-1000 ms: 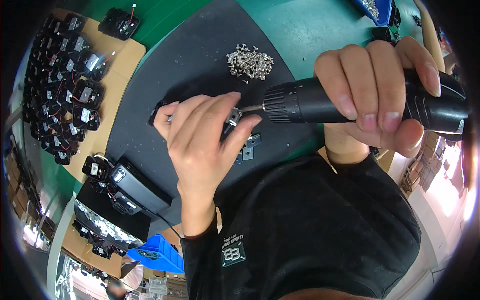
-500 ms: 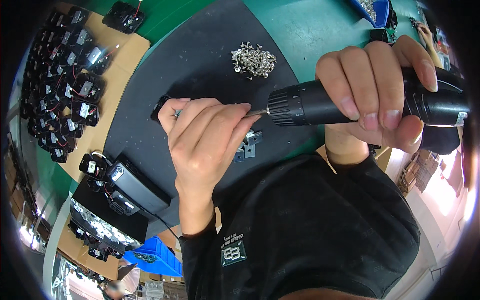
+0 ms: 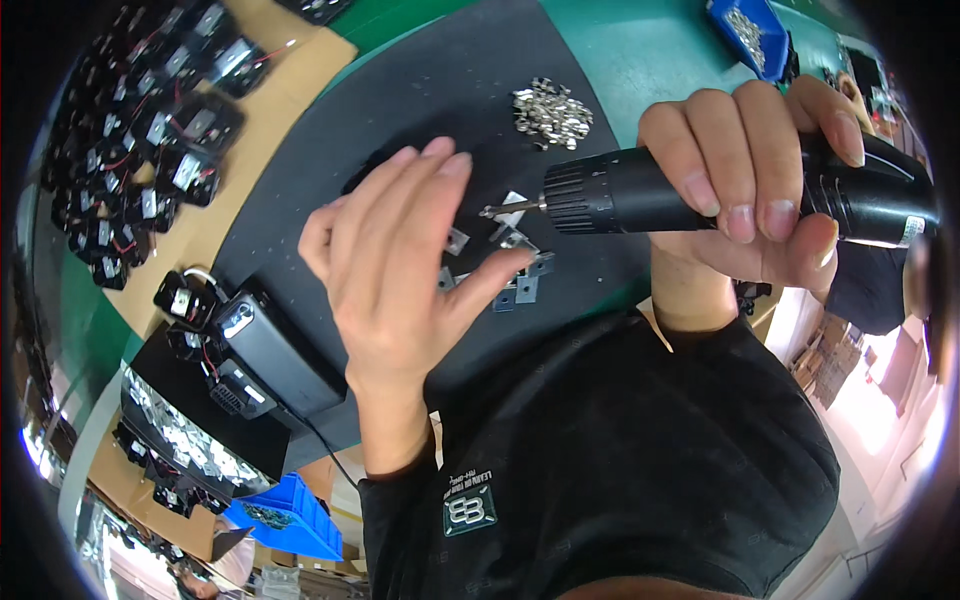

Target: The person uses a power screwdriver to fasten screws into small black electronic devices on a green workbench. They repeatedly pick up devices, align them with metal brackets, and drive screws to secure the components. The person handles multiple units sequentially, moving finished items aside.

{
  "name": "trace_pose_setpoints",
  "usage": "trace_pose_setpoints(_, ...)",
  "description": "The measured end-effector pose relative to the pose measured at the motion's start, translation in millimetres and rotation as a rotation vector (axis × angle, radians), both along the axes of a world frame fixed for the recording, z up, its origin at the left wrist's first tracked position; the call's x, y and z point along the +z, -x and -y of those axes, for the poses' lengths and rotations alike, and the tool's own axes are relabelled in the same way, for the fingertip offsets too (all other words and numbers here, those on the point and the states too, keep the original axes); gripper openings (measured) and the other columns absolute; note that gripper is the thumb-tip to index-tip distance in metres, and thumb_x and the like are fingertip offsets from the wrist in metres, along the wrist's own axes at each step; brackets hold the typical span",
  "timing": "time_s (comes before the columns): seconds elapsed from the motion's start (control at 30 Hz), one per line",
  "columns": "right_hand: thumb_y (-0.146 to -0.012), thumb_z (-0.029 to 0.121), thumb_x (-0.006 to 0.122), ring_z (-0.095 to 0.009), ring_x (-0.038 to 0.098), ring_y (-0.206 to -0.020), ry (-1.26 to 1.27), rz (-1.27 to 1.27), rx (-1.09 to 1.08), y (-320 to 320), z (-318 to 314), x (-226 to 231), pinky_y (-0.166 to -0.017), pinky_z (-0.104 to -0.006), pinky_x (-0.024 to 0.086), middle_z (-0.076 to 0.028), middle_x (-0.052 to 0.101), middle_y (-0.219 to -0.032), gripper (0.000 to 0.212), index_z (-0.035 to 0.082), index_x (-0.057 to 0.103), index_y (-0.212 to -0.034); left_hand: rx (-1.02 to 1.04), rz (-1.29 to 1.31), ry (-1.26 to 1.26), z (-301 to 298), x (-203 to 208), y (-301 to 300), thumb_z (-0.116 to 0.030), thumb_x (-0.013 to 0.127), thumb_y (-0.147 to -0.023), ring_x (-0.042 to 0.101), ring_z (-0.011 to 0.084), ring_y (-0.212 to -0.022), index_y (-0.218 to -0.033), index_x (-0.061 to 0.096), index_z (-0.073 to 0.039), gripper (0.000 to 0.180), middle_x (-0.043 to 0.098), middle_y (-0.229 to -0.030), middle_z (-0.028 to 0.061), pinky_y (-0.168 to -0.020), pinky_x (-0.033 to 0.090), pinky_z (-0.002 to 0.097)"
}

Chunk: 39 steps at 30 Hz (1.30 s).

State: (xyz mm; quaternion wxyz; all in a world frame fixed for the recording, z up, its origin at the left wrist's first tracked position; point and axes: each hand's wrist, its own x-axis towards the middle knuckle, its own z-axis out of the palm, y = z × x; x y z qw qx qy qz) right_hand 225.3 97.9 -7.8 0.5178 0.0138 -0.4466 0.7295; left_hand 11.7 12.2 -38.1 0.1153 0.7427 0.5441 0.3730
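Note:
My right hand is wrapped around a black electric screwdriver, held level with its bit pointing left. At the bit's tip sits a small screw. My left hand is just left of the tip, apart from it. Its fingers are stretched out and its thumb is spread away. The palm side is hidden, so anything under it does not show. Flat metal plates with holes lie on the black work surface below the bit and by my left thumb. Beyond the screwdriver is a pile of silvery screws.
Many black housings with red wires crowd the cardboard at left. A black box-shaped device with a cable stands near left, beside a black tray of metal pieces. Blue bins stand at far right and lower left. Another person's hand shows far right.
My left fingers have let go of the screwdriver's bit and spread apart. The bit's tip, with a screw on it, now shows. The view has shifted slightly.

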Motion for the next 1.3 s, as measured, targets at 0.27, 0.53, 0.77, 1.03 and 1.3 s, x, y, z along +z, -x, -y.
trace_pose_setpoints(0.27, -0.089, 0.021, 0.063, -0.009, 0.047, -0.076, -0.117, 0.082, -0.053, 44.9, -2.3, -8.8, -0.077, -0.0294, 0.036, 0.006, 0.049, -0.083, 0.044, 0.022, 0.046, -0.130, 0.169, -0.023, 0.295, 15.8, -33.3, 31.1, -0.018, 0.089, -0.053, 0.047, 0.0323, -0.126, -0.139, 0.044, -0.003, 0.098, 0.052, -0.135, 0.0151, -0.101, 0.033, 0.0423)
trace_pose_setpoints(0.53, -0.090, 0.017, 0.061, -0.012, 0.048, -0.071, -0.198, 0.277, -0.116, 66.8, -1.9, -15.9, -0.072, -0.0344, 0.039, 0.002, 0.048, -0.081, 0.047, 0.019, 0.042, -0.133, 0.166, 0.058, 0.243, 8.0, -39.5, 28.0, -0.022, 0.086, -0.052, 0.053, 0.0281, -0.105, -0.123, 0.059, -0.011, 0.077, 0.059, -0.113, 0.0073, -0.094, 0.035, 0.0414)
trace_pose_setpoints(0.77, -0.091, 0.015, 0.058, -0.012, 0.049, -0.074, -0.212, 0.281, -0.085, 68.3, -3.0, -21.0, -0.074, -0.0339, 0.039, 0.002, 0.048, -0.082, 0.048, 0.019, 0.040, -0.135, 0.173, 0.039, 0.272, 7.7, -41.3, 30.7, -0.025, 0.084, -0.051, 0.055, 0.0274, -0.102, -0.122, 0.060, -0.011, 0.076, 0.060, -0.108, 0.0086, -0.096, 0.036, 0.0409)
trace_pose_setpoints(1.03, -0.090, 0.012, 0.059, -0.012, 0.049, -0.073, -0.169, 0.321, -0.089, 73.1, -0.2, -16.7, -0.074, -0.0328, 0.040, 0.002, 0.049, -0.082, 0.030, 0.021, 0.041, -0.113, 0.170, 0.048, 0.270, 5.4, -42.4, 30.5, -0.028, 0.084, -0.051, 0.055, 0.0259, -0.098, -0.121, 0.062, -0.012, 0.076, 0.060, -0.100, 0.0072, -0.093, 0.037, 0.0404)
trace_pose_setpoints(1.3, -0.087, 0.011, 0.066, -0.012, 0.047, -0.067, -0.214, 0.390, -0.058, 82.3, 3.3, -14.8, -0.068, -0.0309, 0.041, 0.003, 0.047, -0.078, 0.033, 0.022, 0.039, -0.104, 0.181, 0.092, 0.230, 5.1, -43.6, 29.5, -0.023, 0.085, -0.050, 0.053, 0.0234, -0.093, -0.120, 0.064, -0.013, 0.074, 0.057, -0.097, 0.0028, -0.089, 0.036, 0.0390)
